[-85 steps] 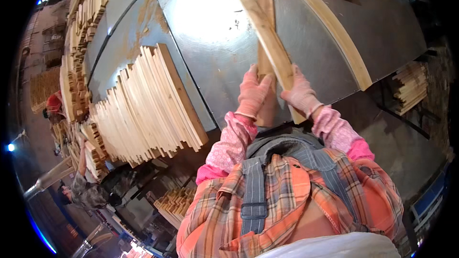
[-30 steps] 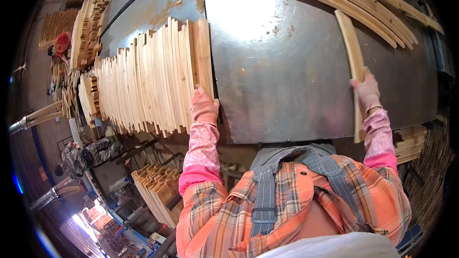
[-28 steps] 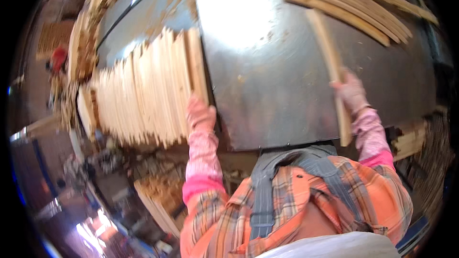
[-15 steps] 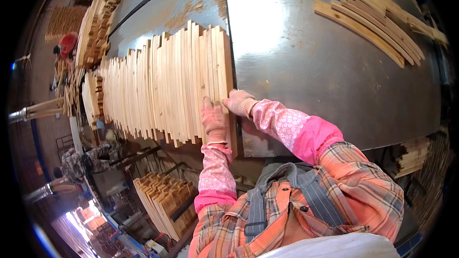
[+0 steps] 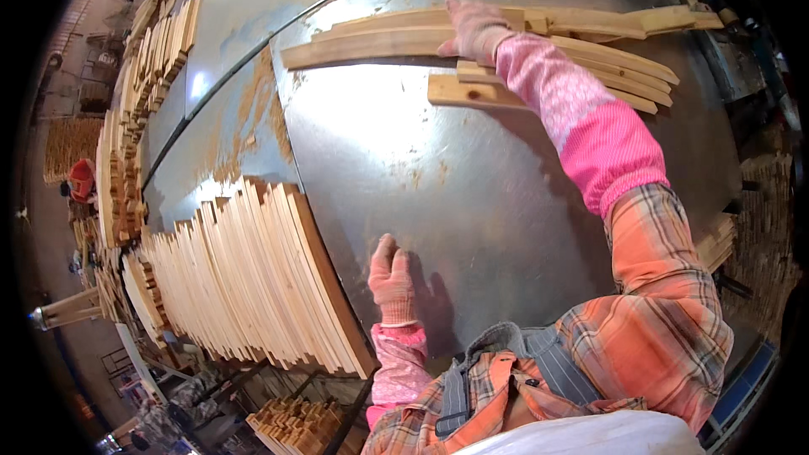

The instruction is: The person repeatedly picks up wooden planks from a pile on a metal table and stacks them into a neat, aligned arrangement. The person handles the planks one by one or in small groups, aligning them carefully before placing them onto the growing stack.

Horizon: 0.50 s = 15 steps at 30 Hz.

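packages: I see none | labels: none | signs: none | screens: none | all around my hands: only bare wood and plain metal

The person's right arm, in a pink sleeve, is stretching from the lower right to the upper middle of the frame, its gloved right hand (image 5: pixel 477 28) lying palm down, fingers curled. The gloved left hand (image 5: pixel 392 280) is resting flat, fingers together, pointing up, at lower centre.
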Tool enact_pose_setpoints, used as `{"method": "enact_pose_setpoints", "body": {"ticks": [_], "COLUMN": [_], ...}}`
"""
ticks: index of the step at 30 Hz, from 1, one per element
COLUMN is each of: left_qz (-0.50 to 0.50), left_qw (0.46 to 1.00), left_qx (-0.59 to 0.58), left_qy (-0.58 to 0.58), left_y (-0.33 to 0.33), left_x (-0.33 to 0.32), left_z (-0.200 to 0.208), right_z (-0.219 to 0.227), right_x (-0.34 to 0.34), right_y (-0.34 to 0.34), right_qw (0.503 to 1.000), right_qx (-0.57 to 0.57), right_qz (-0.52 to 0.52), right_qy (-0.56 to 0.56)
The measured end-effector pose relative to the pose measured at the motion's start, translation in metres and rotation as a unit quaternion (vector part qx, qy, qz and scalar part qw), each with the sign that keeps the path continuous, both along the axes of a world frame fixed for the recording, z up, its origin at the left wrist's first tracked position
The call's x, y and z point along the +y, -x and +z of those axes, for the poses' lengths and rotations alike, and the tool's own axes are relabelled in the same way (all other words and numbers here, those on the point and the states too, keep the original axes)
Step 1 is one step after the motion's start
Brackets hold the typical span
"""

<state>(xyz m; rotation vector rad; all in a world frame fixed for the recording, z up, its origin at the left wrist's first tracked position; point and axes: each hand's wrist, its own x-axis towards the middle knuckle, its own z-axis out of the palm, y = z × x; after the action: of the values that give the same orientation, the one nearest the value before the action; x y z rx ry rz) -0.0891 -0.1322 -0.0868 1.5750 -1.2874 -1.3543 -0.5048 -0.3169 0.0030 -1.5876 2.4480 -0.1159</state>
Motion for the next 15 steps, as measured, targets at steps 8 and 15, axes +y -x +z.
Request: {"method": "enact_pose_setpoints", "body": {"ticks": [8, 15], "left_qz": [-0.052, 0.024], "left_qw": [0.995, 0.981], "left_qx": [0.070, 0.151], "left_qy": [-0.041, -0.116], "left_y": [0.093, 0.233], "left_x": [-0.145, -0.296], "left_z": [0.007, -0.071], "right_z": [-0.045, -0.041], "right_x": [-0.039, -0.050], "right_y": [0.108, 0.072], "right_qw": [0.984, 0.984], "right_qx": [-0.089, -0.024], "right_qz": [-0.053, 0.035], "right_qy": [-0.147, -0.175]}}
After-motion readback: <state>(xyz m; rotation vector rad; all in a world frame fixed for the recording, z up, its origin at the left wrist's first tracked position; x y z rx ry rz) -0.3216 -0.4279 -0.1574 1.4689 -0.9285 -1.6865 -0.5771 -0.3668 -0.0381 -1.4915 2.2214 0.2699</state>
